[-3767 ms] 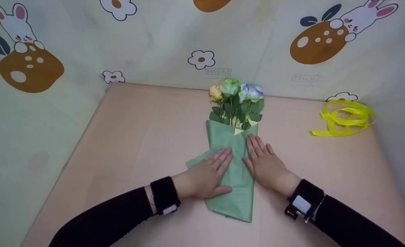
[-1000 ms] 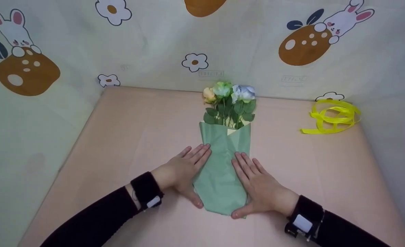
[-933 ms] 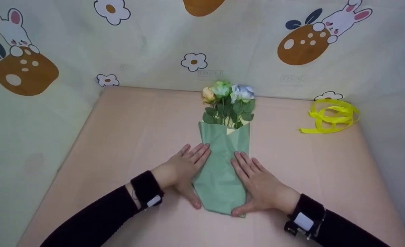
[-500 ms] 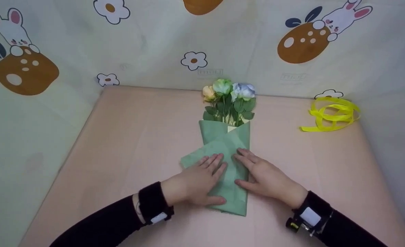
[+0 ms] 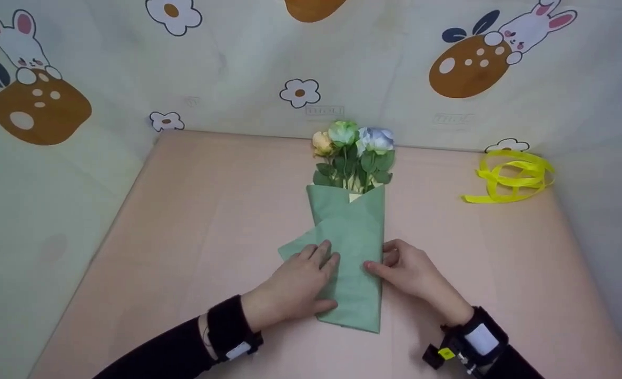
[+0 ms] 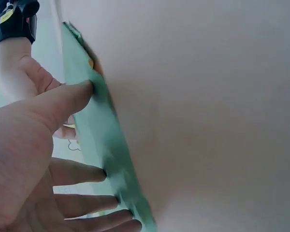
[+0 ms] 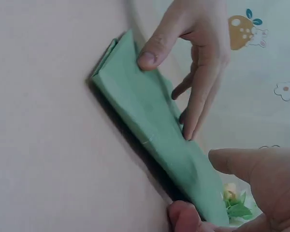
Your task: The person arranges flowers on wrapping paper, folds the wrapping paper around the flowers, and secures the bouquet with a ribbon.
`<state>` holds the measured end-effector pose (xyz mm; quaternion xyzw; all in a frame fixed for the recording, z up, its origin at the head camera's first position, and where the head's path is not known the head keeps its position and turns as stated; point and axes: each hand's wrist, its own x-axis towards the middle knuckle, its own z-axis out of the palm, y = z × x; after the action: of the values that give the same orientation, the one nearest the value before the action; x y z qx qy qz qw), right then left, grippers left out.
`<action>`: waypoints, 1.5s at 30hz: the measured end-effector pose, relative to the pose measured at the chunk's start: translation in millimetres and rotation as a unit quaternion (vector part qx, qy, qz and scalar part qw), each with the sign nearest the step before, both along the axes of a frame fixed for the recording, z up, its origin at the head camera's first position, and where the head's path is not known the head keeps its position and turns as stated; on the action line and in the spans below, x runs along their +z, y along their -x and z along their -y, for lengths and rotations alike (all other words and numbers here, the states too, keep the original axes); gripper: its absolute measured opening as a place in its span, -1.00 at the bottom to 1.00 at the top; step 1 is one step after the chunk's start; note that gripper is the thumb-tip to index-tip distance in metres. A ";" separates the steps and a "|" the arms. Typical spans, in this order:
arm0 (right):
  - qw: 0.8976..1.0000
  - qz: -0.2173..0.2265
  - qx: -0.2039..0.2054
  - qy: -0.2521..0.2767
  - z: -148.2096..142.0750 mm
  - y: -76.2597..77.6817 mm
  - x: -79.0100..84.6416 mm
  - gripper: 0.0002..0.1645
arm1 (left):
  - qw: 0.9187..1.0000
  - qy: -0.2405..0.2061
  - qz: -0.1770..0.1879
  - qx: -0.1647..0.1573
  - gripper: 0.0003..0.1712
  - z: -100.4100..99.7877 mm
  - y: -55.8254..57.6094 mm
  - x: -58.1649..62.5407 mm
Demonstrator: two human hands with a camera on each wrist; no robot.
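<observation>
A bouquet lies on the table, its stems inside green wrapping paper [image 5: 350, 237]. A peach flower [image 5: 322, 143], a green flower [image 5: 344, 132] and a blue-white flower [image 5: 375, 140] stick out at the far end with dark leaves. The loose corner of the paper [image 5: 299, 244] points left. My left hand [image 5: 295, 287] rests on the paper's left part, its thumb and fingers spread. At the right edge, my right hand [image 5: 413, 268] pinches the wrapped paper, thumb on top and fingers curled at its side. In the right wrist view the folded bottom end of the green paper [image 7: 145, 106] shows.
A loosely coiled yellow ribbon [image 5: 516, 176] lies at the table's back right corner. Behind the pinkish table [image 5: 210, 210] hangs a cloth [image 5: 237, 68] printed with rabbits and flowers, right at the flower heads.
A second ago both hands lay flat along the paper's sides. Since then the paper's corner has come to stick out left, and my right fingers have curled at the right edge.
</observation>
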<state>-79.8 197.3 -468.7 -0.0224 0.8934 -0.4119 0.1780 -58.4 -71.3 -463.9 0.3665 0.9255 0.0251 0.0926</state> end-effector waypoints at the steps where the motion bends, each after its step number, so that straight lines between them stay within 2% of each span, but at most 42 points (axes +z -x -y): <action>1: 1.000 0.008 -0.007 0.017 0.8 0.3 -1.0 -0.21 | 1.000 -0.005 -0.005 0.003 0.08 0.8 -0.2 -1.0; 5: 0.995 0.043 -0.027 0.080 4.9 0.6 -4.4 -0.27 | 1.000 -0.010 -0.022 0.009 0.06 3.7 -1.2 -4.4; 9: 0.990 0.057 -0.039 0.121 9.3 -1.1 -6.4 -0.39 | 0.999 -0.015 -0.030 0.014 0.05 4.5 -2.6 -6.8; 12: 0.982 0.074 -0.033 0.171 12.4 -3.1 -8.2 -0.34 | 0.999 -0.025 -0.030 0.017 0.04 5.0 -4.6 -8.3; 15: 0.965 0.106 -0.028 0.237 16.5 -4.0 -11.0 -0.16 | 0.999 -0.037 -0.031 0.023 0.03 6.5 -6.7 -9.8; 18: 0.947 0.134 -0.039 0.291 19.2 -3.5 -15.0 0.01 | 0.998 -0.048 -0.029 0.028 0.02 8.0 -8.4 -9.6; 21: 0.934 0.151 -0.042 0.321 19.7 -2.4 -18.4 0.03 | 0.998 -0.058 -0.020 0.029 0.01 9.4 -9.0 -7.2; 25: 0.939 0.154 -0.032 0.305 18.1 -1.8 -21.1 -0.14 | 0.997 -0.064 -0.011 0.031 -0.04 11.2 -5.8 -2.2; 28: 0.946 0.144 -0.026 0.288 17.4 -1.8 -22.5 -0.26 | 0.998 -0.059 -0.008 0.035 -0.10 13.6 -1.4 1.7; 33: 0.956 0.127 -0.033 0.262 18.4 -1.9 -23.2 -0.35 | 0.998 -0.053 0.008 0.045 -0.20 19.7 9.9 7.0; 37: 0.962 0.118 -0.045 0.242 18.8 -1.0 -22.3 -0.36 | 0.994 -0.060 0.065 0.062 -0.28 23.5 28.3 15.0; 40: 0.970 0.107 -0.047 0.212 17.9 0.4 -20.5 -0.40 | 0.986 -0.077 0.126 0.076 -0.34 25.0 42.8 22.7; 43: 0.986 0.091 -0.026 0.135 13.4 2.6 -15.5 -0.48 | 0.979 -0.087 0.165 0.082 -0.38 25.7 51.0 27.0; 45: 0.993 0.090 0.000 0.077 7.1 4.9 -9.7 -0.47 | 0.977 -0.086 0.177 0.083 -0.39 25.8 53.8 27.7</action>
<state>-84.8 190.2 -478.4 0.0011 0.8392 -0.4799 0.2559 -112.2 -97.2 -436.2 0.2848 0.9158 0.1771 0.2208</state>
